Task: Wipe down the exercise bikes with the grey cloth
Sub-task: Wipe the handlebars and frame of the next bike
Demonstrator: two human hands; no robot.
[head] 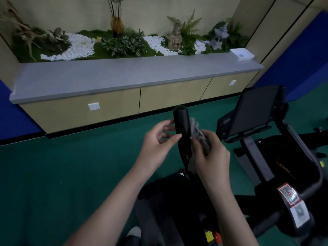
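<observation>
The right hand [211, 150] is clamping the grey cloth [200, 135] against the handlebar [181, 121] while the loosely open left hand [159, 139] is steadying it, so the bunched cloth may be slipping off.

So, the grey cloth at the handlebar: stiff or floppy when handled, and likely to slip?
The grey cloth is probably floppy: it bunches unevenly in the right hand and bends against the black handlebar grip. Its fuzzy, shaggy surface suggests it is light and grippy rather than slick. Pushed along the grip, it would likely fold and conform, not slide as a flat pad.
</observation>
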